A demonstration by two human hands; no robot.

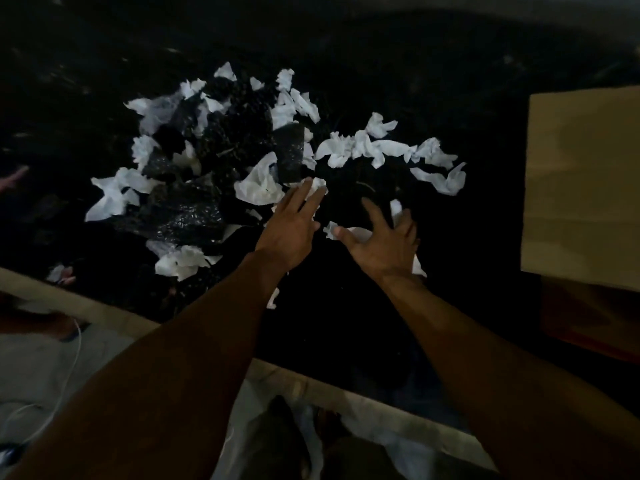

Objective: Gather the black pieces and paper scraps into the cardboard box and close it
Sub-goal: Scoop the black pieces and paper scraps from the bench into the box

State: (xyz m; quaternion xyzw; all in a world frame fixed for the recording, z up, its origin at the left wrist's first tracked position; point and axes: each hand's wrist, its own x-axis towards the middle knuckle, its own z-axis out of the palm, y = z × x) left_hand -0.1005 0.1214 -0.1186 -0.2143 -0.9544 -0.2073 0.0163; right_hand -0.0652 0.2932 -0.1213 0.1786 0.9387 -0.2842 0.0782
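Note:
Several crumpled white paper scraps [349, 148] lie scattered over a black tabletop [485, 161], mixed with a heap of shiny black pieces [194, 209] at centre left. The tan cardboard box [581, 188] stands at the right edge; only one flat face shows. My left hand [291, 230] reaches over the heap with fingers stretched apart, its fingertips at a scrap. My right hand [381, 244] hovers just right of it, fingers spread and curled over white scraps lying beneath the palm. Neither hand visibly grips anything.
The table's pale front edge [114, 320] runs diagonally below my arms. A white cable [69, 368] lies on the floor at lower left. A reddish-brown surface [588, 320] sits under the box at right. The scene is dim.

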